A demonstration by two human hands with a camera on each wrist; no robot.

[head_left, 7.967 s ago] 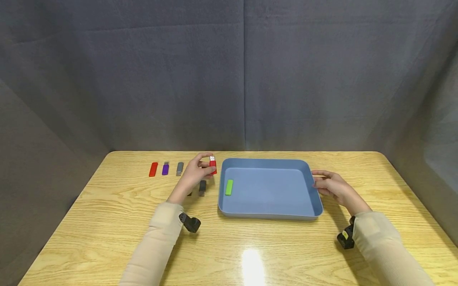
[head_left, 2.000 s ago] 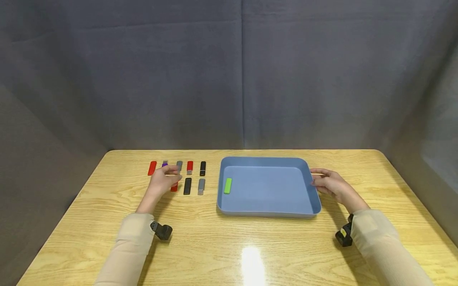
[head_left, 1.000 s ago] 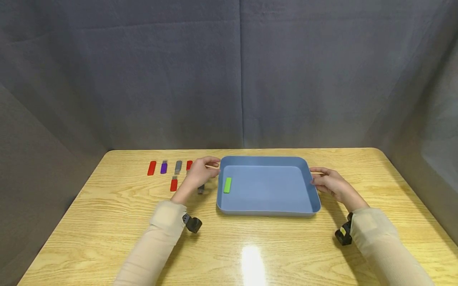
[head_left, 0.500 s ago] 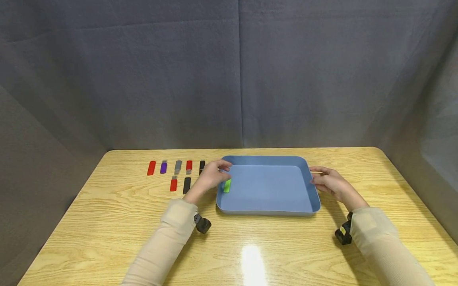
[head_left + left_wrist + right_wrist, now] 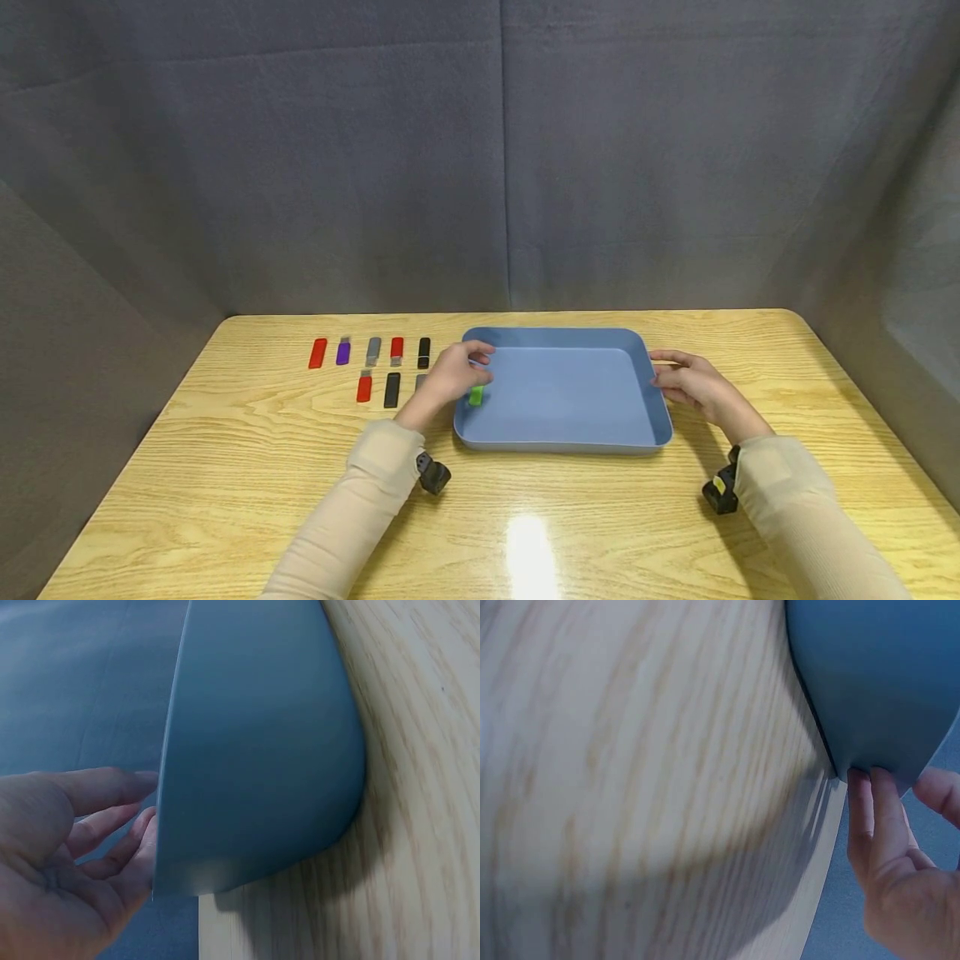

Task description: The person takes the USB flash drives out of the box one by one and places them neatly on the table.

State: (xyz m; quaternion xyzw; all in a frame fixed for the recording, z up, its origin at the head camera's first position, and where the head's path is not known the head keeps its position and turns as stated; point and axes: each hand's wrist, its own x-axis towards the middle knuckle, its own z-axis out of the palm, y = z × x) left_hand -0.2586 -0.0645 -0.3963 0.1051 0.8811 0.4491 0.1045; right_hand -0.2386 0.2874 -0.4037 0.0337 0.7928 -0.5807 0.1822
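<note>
A blue rectangular tray (image 5: 566, 396) lies on the wooden table. Inside it, by the left wall, lies a green stick (image 5: 476, 398) shaped like a USB flash drive. My left hand (image 5: 453, 371) reaches over the tray's left wall and covers the stick's far end. Its fingers are loosely bent, with a gap between thumb and fingers; in the left wrist view the tray wall (image 5: 259, 735) runs right beside its fingertips. My right hand (image 5: 693, 387) has its fingertips against the outside of the right wall. In the right wrist view its fingers (image 5: 889, 814) look fairly straight, with the thumb near the rim.
Left of the tray, flash drives lie in two rows. The far row has a red stick (image 5: 317, 353), a purple drive (image 5: 342, 352), a grey one, a red one and a black one (image 5: 423, 352). Nearer are a red (image 5: 364, 387), a black (image 5: 392, 390) and a partly hidden grey drive.
Earlier, my left hand held a red flash drive beside the tray; that drive now lies in the near row. The hand has since moved right, over the tray. My right hand stays put.
</note>
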